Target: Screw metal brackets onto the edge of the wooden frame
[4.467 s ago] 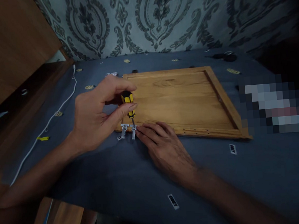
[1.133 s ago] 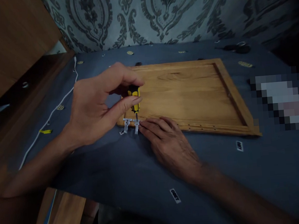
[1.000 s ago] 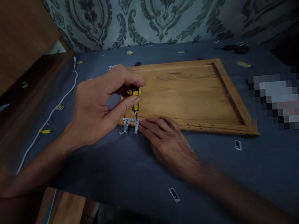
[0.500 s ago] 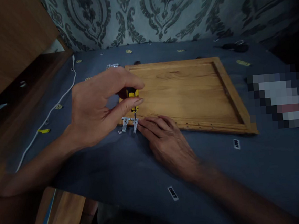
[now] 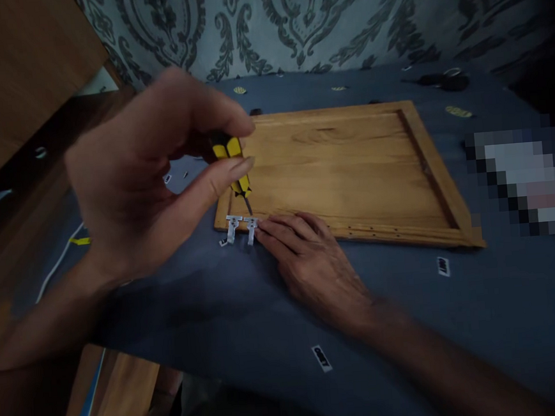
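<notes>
Two hands are at work over one counter [image 5: 228, 314] covered in dark blue cloth.

1. Left hand [image 5: 131, 181]: raised above the counter, with thumb and fingers closed around the handle of a screwdriver [image 5: 231, 155]. The handle is short, yellow and black. The thin shaft is tilted, and its tip points down at the near left corner of a wooden panel [image 5: 346, 164]. Whether the tip touches metal cannot be told.

2. Right hand [image 5: 313, 263]: palm down on the cloth, fingers stretched out and gripping nothing. The fingertips rest against the right one of two metal brackets [image 5: 251, 228].

3. Metal brackets: small, silver, side by side at the panel's near left corner. They stick out from its front edge over the cloth.

4. Wooden panel: light brown, lying flat, with a raised rim. A row of small holes runs along the near edge.

5. White cable [image 5: 54, 270]: at the left of the counter, partly hidden behind the left arm. A yellow scrap [image 5: 79, 241] lies just beside it.

6. Labels, black and white: one [image 5: 320, 357] near the front edge of the counter, another [image 5: 443, 266] just in front of the panel's near right corner.

7. Dark tool [image 5: 440, 81]: far right, close to the wall, too blurred to identify.

8. Surroundings: patterned wallpaper [image 5: 339, 17] behind the counter and a brown cabinet [image 5: 17, 68] at the upper left.
</notes>
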`<state>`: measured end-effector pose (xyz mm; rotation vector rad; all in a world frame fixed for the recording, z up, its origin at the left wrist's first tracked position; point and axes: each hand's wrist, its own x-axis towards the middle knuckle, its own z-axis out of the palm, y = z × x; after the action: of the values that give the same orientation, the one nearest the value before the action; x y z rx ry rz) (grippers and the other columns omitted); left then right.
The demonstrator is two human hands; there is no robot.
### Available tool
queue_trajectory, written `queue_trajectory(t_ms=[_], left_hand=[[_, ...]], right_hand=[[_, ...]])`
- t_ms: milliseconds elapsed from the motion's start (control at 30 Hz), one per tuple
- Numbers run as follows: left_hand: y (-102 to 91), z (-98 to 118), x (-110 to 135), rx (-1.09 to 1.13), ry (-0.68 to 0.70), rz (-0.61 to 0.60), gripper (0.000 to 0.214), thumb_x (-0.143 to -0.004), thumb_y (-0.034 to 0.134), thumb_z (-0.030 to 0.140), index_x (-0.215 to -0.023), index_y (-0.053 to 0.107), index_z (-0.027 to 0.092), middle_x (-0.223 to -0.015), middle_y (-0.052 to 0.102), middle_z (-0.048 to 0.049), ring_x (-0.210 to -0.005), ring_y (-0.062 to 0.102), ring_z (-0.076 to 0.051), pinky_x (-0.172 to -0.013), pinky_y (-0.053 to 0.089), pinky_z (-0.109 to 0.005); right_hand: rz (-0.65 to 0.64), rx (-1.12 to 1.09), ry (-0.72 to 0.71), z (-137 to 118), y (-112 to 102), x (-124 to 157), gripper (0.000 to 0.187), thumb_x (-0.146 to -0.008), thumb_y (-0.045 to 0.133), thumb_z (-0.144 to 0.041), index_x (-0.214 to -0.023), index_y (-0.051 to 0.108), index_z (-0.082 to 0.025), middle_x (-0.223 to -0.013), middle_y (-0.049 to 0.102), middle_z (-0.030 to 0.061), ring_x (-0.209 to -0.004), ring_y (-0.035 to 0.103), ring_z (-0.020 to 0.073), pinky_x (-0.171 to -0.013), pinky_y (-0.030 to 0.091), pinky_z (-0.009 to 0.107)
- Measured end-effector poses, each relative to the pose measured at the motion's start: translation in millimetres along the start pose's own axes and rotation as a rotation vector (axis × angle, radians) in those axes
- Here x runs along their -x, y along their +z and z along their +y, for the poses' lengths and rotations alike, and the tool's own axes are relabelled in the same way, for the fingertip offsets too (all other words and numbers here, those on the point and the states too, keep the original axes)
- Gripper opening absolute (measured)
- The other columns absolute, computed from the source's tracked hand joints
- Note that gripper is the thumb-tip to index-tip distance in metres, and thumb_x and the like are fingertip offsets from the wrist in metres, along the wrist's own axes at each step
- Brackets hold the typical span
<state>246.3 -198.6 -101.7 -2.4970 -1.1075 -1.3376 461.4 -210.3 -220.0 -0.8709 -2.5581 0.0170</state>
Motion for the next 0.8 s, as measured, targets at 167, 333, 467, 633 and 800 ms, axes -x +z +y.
queue_trajectory(t_ms=[167, 333, 467, 633, 800], left_hand=[[0.5, -1.1, 0.0, 0.024, 0.009, -0.049, 0.01, -0.094, 0.071, 0.018, -0.103, 0.067, 0.019, -0.098, 0.07, 0.0022, -0.088, 0.067, -0.01, -0.081, 0.061, -0.026], [8.4, -8.0, 1.0, 0.038, 0.093, -0.063, 0.013, -0.095, 0.07, 0.018, -0.104, 0.066, 0.027, -0.091, 0.069, 0.0031, -0.078, 0.065, -0.01, -0.073, 0.06, -0.025], [9.4, -5.1, 2.0, 0.053, 0.041, -0.097, 0.01, -0.096, 0.068, 0.018, -0.1, 0.066, 0.027, -0.092, 0.069, 0.0026, -0.081, 0.065, -0.011, -0.076, 0.058, -0.026], [9.5, -3.5, 1.2, 0.054, 0.056, -0.119, 0.013, -0.097, 0.066, 0.016, -0.093, 0.069, 0.028, -0.092, 0.069, 0.0014, -0.082, 0.066, -0.014, -0.076, 0.06, -0.029], [10.8, -2.9, 0.8, 0.018, 0.041, -0.127, 0.012, -0.097, 0.066, 0.017, -0.097, 0.07, 0.028, -0.096, 0.072, 0.0028, -0.08, 0.068, -0.012, -0.077, 0.062, -0.028]], right_hand=[[0.013, 0.002, -0.004, 0.1, -0.8, 0.3, 0.048, -0.092, 0.046, 0.0, -0.134, 0.065, -0.011, -0.137, 0.069, 0.0119, -0.129, 0.056, 0.0286, -0.111, 0.042, 0.051], [0.005, 0.0, 0.002, 0.1, -1.4, 0.1, 0.048, -0.093, 0.046, -0.001, -0.134, 0.066, -0.014, -0.136, 0.07, 0.0109, -0.128, 0.057, 0.0282, -0.112, 0.041, 0.051], [0.0, -0.001, 0.007, 0.0, -0.9, 0.3, 0.05, -0.091, 0.046, 0.0, -0.134, 0.066, -0.017, -0.136, 0.07, 0.0099, -0.129, 0.056, 0.0279, -0.111, 0.041, 0.05], [0.004, 0.002, 0.004, -0.4, -1.1, 0.3, 0.048, -0.092, 0.047, -0.001, -0.134, 0.065, -0.014, -0.135, 0.07, 0.011, -0.128, 0.057, 0.0283, -0.11, 0.041, 0.051], [0.005, 0.005, -0.005, -0.3, -2.5, -0.2, 0.048, -0.091, 0.046, 0.001, -0.133, 0.066, -0.013, -0.135, 0.07, 0.0116, -0.128, 0.057, 0.0286, -0.11, 0.042, 0.051]])
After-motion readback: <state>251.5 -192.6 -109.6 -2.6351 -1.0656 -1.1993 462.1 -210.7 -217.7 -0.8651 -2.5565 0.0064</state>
